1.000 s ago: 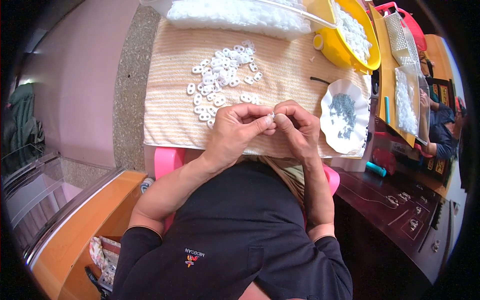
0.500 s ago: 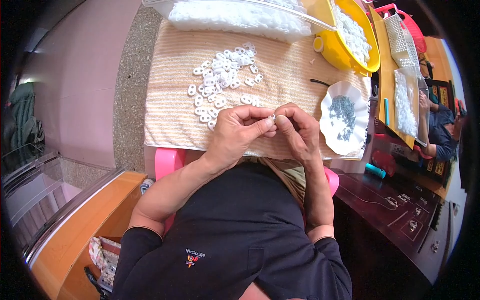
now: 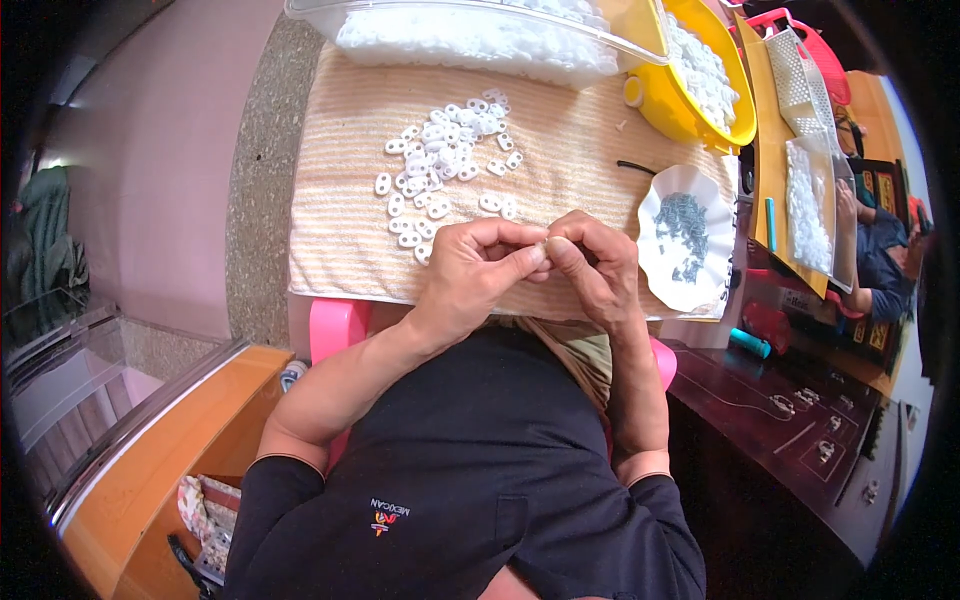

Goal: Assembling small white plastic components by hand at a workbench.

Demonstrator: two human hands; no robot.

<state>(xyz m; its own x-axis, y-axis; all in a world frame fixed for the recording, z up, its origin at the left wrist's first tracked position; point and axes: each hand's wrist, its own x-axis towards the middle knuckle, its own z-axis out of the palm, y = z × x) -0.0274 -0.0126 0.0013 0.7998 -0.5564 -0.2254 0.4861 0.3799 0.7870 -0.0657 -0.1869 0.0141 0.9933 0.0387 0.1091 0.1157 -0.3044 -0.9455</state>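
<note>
My left hand (image 3: 465,272) and my right hand (image 3: 597,268) meet over the near edge of a striped towel (image 3: 350,240), thumbs and forefingers pinched together. Between the fingertips is a small white plastic piece, almost wholly hidden by them. Beyond my left hand lies a loose pile of white oval plastic pieces (image 3: 440,150), each with two holes. A pair of these pieces (image 3: 497,205) lies apart, just past my fingers. Right of my right hand stands a white scalloped dish (image 3: 655,270) holding many tiny dark metal-looking parts (image 3: 685,225).
A clear plastic box (image 3: 305,10) full of white pieces stands at the back. Beside it is a yellow basin (image 3: 655,90) of similar pieces. A thin black strip (image 3: 637,166) lies near the dish. Farther right, another person (image 3: 885,245) sits by a clear tray (image 3: 822,262).
My hands stay together in nearly the same place. The white piece showing between the fingertips before is now mostly covered by them. The table things have not moved.
</note>
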